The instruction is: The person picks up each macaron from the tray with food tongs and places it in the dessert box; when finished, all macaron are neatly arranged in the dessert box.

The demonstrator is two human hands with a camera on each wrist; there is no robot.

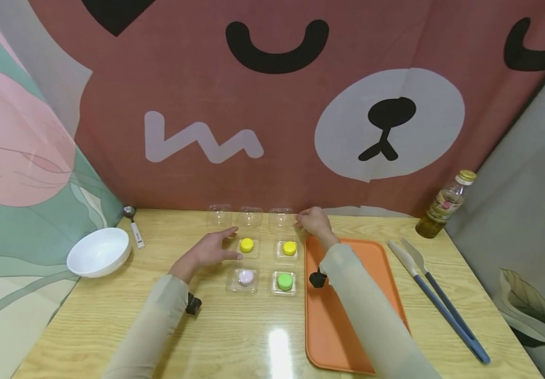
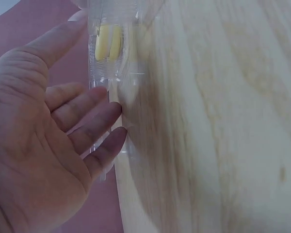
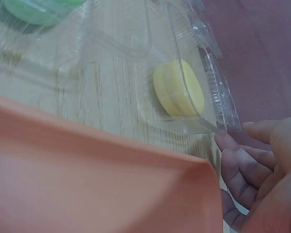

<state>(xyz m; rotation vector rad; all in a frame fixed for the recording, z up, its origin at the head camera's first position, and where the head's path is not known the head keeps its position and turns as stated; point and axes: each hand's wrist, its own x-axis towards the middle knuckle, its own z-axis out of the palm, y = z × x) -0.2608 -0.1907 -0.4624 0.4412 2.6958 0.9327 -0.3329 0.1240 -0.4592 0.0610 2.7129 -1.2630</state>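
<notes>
My left hand (image 1: pixel 211 247) reaches in from the left with fingers spread, beside a clear plastic box holding a yellow macaron (image 1: pixel 246 245). The left wrist view shows its palm, holding nothing, with the fingertips close to the clear plastic. At the far side of the table, my right hand (image 1: pixel 316 221) has loosely bent fingers at the edge of clear plastic. In the right wrist view a fingertip meets the corner of a box with another yellow macaron (image 3: pixel 178 88); no firm pinch shows. Nearer me, a pale lilac macaron (image 1: pixel 246 277) and a green macaron (image 1: pixel 285 281) sit in clear boxes.
Clear plastic pieces (image 1: pixel 219 216) line the back edge. An orange tray (image 1: pixel 348 326) lies under my right forearm. Tongs (image 1: pixel 443 305) and an oil-like bottle (image 1: pixel 443 208) stand farther right. On the left are a white bowl (image 1: pixel 99 252) and a spoon (image 1: pixel 135 229).
</notes>
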